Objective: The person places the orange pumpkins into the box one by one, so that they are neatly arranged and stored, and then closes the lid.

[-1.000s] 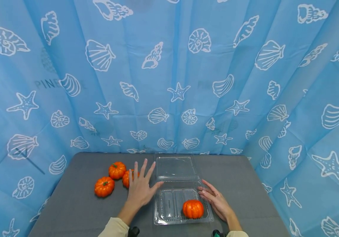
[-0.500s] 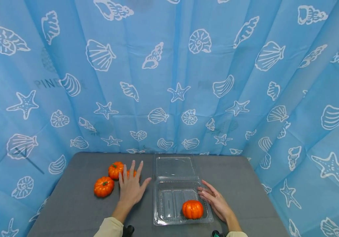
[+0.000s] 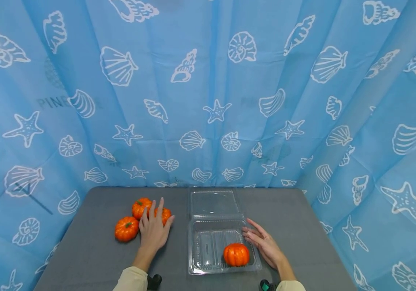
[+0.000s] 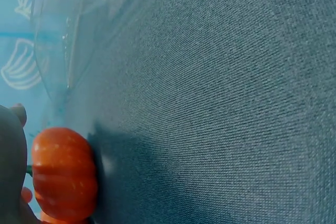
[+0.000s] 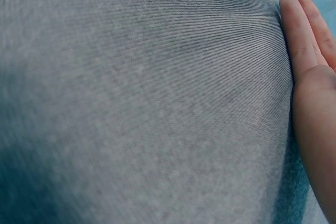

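Note:
In the head view my left hand reaches over a small orange pumpkin, which its fingers partly cover. The left wrist view has this pumpkin close by the hand, its stem toward the fingers. Two more small pumpkins lie beside it, one farther back and one at the left. My right hand rests at the right side of a clear plastic clamshell container, fingertips at its rim. Inside the container's right front part sits another orange pumpkin.
The container's lid lies folded back toward the far edge of the grey cloth-covered table. A blue curtain with white shell prints hangs behind the table and along its sides.
My left hand has moved left, away from the container, and its fingers have come over the nearest pumpkin of the group. The right hand stays at the container's side.

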A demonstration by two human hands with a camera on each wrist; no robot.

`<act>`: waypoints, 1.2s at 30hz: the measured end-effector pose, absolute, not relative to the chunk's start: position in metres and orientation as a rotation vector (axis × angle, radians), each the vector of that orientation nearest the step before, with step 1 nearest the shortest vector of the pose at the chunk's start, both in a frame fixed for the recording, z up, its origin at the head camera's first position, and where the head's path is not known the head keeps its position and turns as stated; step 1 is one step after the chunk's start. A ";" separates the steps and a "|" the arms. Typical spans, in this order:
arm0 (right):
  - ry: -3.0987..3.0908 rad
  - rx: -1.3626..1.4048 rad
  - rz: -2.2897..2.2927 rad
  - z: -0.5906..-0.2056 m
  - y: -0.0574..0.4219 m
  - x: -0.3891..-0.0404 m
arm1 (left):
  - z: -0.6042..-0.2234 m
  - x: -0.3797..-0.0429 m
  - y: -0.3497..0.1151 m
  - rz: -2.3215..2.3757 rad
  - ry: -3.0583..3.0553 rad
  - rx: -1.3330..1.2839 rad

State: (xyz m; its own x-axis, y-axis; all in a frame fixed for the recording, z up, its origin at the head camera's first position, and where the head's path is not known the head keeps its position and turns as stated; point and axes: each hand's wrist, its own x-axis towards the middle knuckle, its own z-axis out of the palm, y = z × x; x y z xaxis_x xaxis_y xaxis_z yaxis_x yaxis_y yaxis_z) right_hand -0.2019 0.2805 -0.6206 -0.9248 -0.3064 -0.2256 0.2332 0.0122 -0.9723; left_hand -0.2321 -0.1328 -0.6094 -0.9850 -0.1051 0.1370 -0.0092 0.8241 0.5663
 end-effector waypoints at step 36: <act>1.917 -0.057 -1.994 -0.624 0.280 -0.201 | -0.611 -0.229 -0.123 -0.973 -2.793 0.091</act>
